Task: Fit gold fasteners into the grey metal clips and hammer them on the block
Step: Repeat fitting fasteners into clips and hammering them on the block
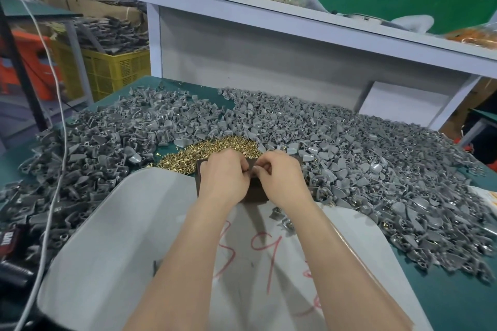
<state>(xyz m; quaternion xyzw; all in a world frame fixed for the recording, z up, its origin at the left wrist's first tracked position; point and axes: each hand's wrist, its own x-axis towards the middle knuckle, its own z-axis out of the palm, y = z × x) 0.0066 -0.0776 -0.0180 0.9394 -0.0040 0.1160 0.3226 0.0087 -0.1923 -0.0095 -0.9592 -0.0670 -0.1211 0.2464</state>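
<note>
1. The left hand (224,177) and right hand (279,177) meet fingertip to fingertip over the dark block (258,191), which sits on the worktop (457,290) at the far edge of a white tub (134,223).
2. Both grips are narrow. The curled fingers pinch a small grey clip (253,169) between them, and it is too covered to tell its long axis or whether a fastener is already in it.
3. That clip hangs right above the block's top, so setting it down looks like a short drop, not a reach.
4. The gold fasteners (212,149) lie just beyond the block, nearer the left hand.
5. Loose grey clips (363,158) are heaped all around, thickest on the right.
6. Neither hand holds a hammer, so I judge fitting is the step in hand.
</note>
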